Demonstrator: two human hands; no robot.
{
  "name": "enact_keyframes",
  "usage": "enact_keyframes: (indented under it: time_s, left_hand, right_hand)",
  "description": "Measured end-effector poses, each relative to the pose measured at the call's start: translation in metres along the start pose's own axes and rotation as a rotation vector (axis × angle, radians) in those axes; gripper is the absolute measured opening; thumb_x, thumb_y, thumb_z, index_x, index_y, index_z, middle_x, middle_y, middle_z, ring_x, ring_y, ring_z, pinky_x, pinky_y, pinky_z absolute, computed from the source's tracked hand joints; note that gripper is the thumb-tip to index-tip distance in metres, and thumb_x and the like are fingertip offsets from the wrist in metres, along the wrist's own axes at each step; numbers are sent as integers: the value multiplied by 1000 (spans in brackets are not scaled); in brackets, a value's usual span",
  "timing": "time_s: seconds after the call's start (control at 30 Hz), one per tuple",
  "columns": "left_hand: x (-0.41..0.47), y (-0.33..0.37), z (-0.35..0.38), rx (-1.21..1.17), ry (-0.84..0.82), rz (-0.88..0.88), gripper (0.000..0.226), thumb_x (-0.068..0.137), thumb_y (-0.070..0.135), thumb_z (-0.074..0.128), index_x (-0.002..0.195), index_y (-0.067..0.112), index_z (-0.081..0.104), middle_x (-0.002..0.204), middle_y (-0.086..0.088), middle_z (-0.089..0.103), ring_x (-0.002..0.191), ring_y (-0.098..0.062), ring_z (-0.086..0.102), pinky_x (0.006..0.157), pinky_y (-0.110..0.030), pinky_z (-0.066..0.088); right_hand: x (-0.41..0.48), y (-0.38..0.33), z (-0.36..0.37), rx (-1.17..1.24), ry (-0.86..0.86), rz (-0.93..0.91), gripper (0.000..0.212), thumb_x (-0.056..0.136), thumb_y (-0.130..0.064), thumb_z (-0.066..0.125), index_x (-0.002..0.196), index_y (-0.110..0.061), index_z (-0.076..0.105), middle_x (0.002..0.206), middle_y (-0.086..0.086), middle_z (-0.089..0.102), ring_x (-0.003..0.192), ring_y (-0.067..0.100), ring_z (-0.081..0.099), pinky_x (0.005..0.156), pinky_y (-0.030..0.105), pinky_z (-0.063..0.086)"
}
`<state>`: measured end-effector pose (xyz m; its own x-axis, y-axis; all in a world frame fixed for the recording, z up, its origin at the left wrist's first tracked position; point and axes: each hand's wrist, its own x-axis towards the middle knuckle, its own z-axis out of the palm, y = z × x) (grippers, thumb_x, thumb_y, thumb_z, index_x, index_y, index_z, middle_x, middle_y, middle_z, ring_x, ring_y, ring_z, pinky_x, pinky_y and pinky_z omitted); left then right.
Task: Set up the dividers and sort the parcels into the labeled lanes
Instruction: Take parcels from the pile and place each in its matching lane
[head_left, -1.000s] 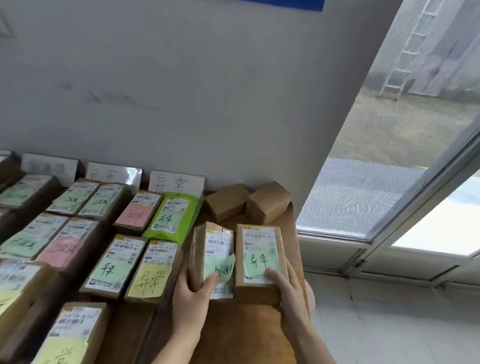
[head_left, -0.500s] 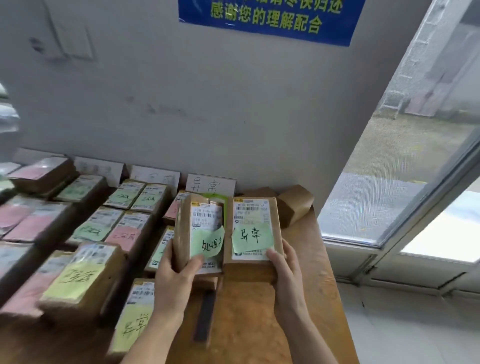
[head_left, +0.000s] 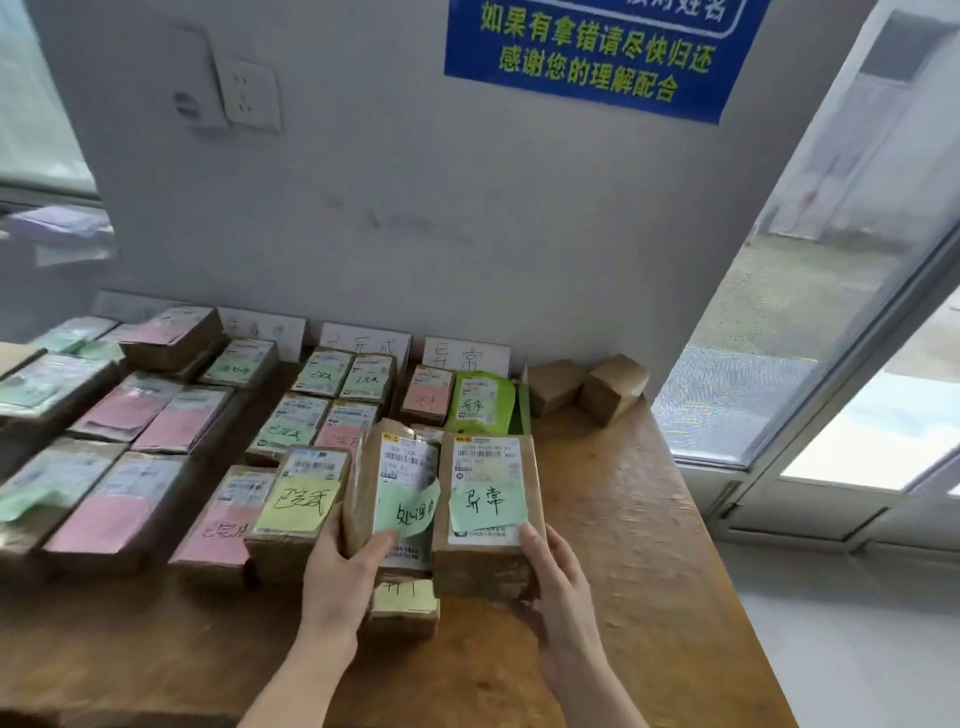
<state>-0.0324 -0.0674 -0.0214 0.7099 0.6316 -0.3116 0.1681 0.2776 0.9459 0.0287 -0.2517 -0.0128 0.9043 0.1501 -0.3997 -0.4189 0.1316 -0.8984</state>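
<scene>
My left hand (head_left: 343, 577) grips a brown parcel with a green note (head_left: 397, 493) by its lower left corner, lifted above the table. My right hand (head_left: 558, 582) grips a second brown parcel with a green note (head_left: 485, 512) from its lower right edge, held beside the first. Rows of parcels with pink, green and yellow notes lie in lanes on the wooden table (head_left: 634, 545). White lane label cards (head_left: 465, 356) lean against the wall behind them. A yellow-noted parcel (head_left: 298, 506) sits just left of my left hand, and another yellow-noted parcel (head_left: 405, 605) lies under the held ones.
Two plain cardboard boxes (head_left: 587, 387) stand at the back right of the table, next to a green bag parcel (head_left: 480, 402). The table's right edge borders a glass door (head_left: 810, 332). A blue notice (head_left: 597, 52) and a wall socket (head_left: 249, 93) hang above.
Both hands have raised the two parcels off the table and carried them slightly left. The view has tilted up, showing more wall and the left lanes.
</scene>
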Motion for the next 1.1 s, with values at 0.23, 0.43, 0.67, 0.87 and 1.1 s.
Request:
enact_keyframes:
  time_s: [0.23, 0.43, 0.67, 0.87, 1.1]
  left_hand:
    - [-15, -17, -8, 26, 59, -28, 69, 82, 18, 76, 143, 22, 44, 122, -5, 61, 114, -27, 57, 102, -53, 47]
    - [-23, -30, -10, 13, 106, -27, 68, 82, 26, 77, 142, 26, 45, 123, -1, 62, 116, -24, 57, 101, -53, 48]
    - [-16, -29, -14, -23, 81, -14, 67, 81, 23, 77, 141, 24, 46, 121, -2, 64, 112, -21, 59, 101, -50, 49]
    - [-6, -24, -20, -21, 9, -17, 71, 80, 21, 79, 142, 25, 44, 123, -2, 63, 113, -22, 60, 102, -49, 49]
    - [-1, -25, -25, -9, -62, -45, 75, 80, 21, 79, 144, 24, 40, 125, -3, 60, 112, -22, 59, 89, -42, 55]
  right_hand:
    - [-14, 29, -13, -54, 60, 100, 55, 77, -44, 77, 126, -26, 59, 109, 4, 72, 101, 24, 67, 74, 37, 55]
    - [-15, 54, -22, -151, 100, 63, 68, 78, -45, 77, 136, -26, 48, 119, 3, 66, 104, 19, 63, 88, 37, 53]
    - [1, 79, -16, -166, 136, 166, 74, 74, -58, 74, 136, -24, 50, 113, -2, 65, 104, 18, 63, 97, 47, 52]
    - [16, 85, -4, -102, 164, 229, 69, 77, -55, 74, 132, -20, 50, 114, 3, 64, 102, 21, 62, 94, 52, 54]
    - [29, 93, 4, -295, 290, 173, 60, 87, -50, 64, 133, -11, 54, 128, 11, 63, 112, 25, 60, 98, 46, 51]
